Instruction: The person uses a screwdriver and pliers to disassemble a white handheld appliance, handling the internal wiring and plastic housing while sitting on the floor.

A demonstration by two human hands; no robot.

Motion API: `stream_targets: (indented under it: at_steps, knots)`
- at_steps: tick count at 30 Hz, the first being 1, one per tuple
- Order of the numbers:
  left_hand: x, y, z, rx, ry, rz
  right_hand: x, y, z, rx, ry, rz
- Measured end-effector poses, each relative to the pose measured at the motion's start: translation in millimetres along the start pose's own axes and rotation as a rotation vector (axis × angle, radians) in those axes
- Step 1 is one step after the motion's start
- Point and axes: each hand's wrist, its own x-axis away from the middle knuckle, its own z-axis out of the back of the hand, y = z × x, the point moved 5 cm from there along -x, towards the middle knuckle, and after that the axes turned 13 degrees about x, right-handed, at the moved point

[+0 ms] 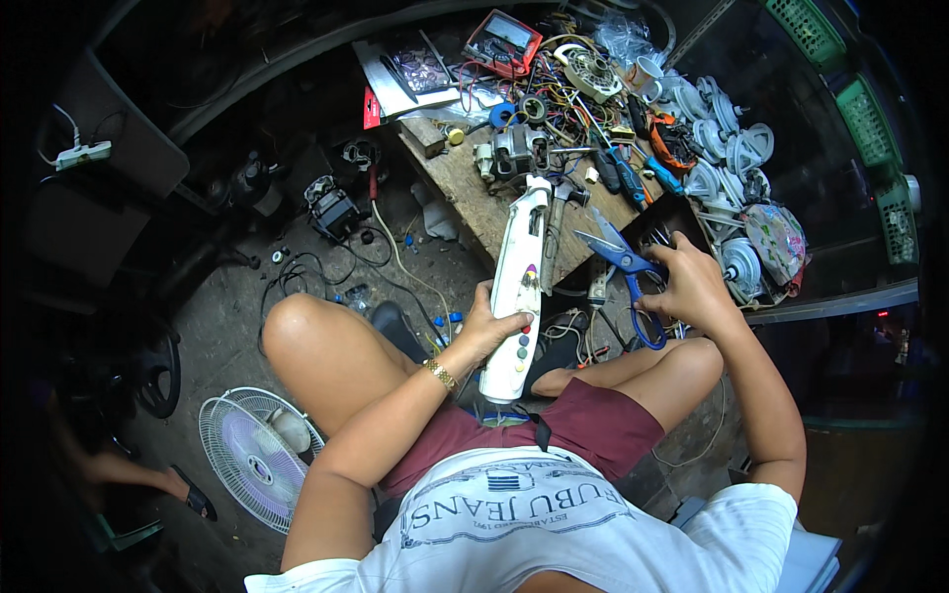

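Observation:
My left hand [480,332] is closed around a long white plastic fan post [516,259], its thumb lying across the front beside a column of coloured round buttons. The post stands tilted above my lap, its narrow upper end reaching over the edge of the wooden workbench [465,203]. In my right hand [692,282] are blue-handled scissors [634,289], the blades pointing left toward the post but apart from it. Just beyond the post's top, a metal fan motor [519,150] lies on the bench. A hammer [560,222] rests right of the post.
Screwdrivers [623,170], tangled wires and a red-cased multimeter [502,44] crowd the bench. White plastic fan parts [748,148] are piled at the right. A fan with a round grille [259,457] is on the floor at lower left, near another person's foot [188,489]. Cables [381,259] trail across the floor.

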Motion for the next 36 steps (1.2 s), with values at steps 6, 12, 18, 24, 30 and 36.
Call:
stream_targets:
  at_steps: [6, 12, 18, 24, 30, 36]
  knots:
    - [-2.0, -1.3, -1.0, 0.0, -0.008, 0.004, -23.8, -2.1, -11.5, 0.134, 0.031, -0.002]
    - [-3.6, -4.1, 3.3, -0.022, 0.0, -0.015, -41.1, -31.1, 2.8, 0.253, 0.057, 0.1]
    - [-2.7, -3.7, 0.2, -0.014, 0.001, -0.009, -56.7, -51.0, 10.8, 0.419, 0.05, 0.108]
    - [1.2, 0.9, -3.9, 0.025, 0.001, 0.019, -66.1, -76.8, 18.8, 0.563, 0.123, 0.14]
    - [-2.7, -4.4, 2.8, -0.008, 0.009, -0.02, -87.5, -75.3, 25.3, 0.572, 0.103, 0.297]
    - [-5.9, -6.8, 2.1, -0.046, -0.022, -0.023, -109.9, -17.6, 10.1, 0.286, -0.201, 0.218]
